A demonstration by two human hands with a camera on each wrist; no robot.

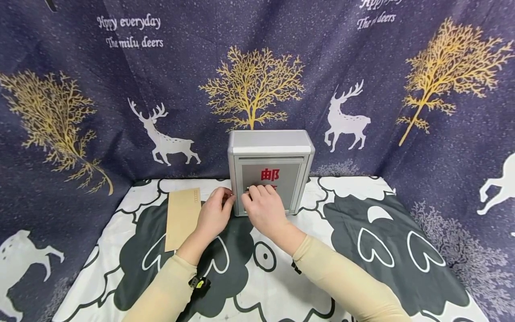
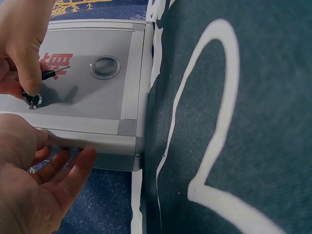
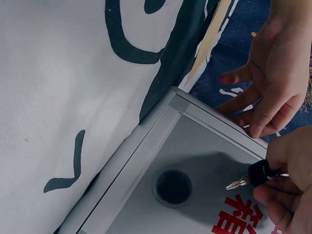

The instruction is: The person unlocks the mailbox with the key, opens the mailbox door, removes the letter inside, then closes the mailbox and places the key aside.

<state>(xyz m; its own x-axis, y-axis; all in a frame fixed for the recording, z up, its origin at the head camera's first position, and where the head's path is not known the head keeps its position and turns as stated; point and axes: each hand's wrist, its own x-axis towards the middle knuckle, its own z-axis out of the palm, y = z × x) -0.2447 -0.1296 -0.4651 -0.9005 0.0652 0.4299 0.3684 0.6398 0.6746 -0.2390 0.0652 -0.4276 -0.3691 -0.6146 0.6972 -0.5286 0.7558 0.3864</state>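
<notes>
A silver-grey metal mailbox [image 1: 271, 142] with red characters on its front stands upright at the back of the cloth. My right hand [image 1: 265, 208] is at the left part of its front and pinches a key. In the right wrist view a black-headed key [image 3: 258, 172] sticks out from the fingers, its metal blade above the panel. A small round lock [image 2: 33, 101] shows just under that hand in the left wrist view; whether a key is in it is hidden. My left hand [image 1: 215, 212] touches the mailbox's left side edge, fingers loosely extended.
A brown paper envelope [image 1: 183, 219] lies on the cloth left of my left hand. Black-and-white patterned cloth [image 1: 289, 286] covers the surface. Dark blue curtain [image 1: 257, 27] with deer and trees hangs behind and on both sides. A round window [image 2: 105, 67] sits low on the mailbox front.
</notes>
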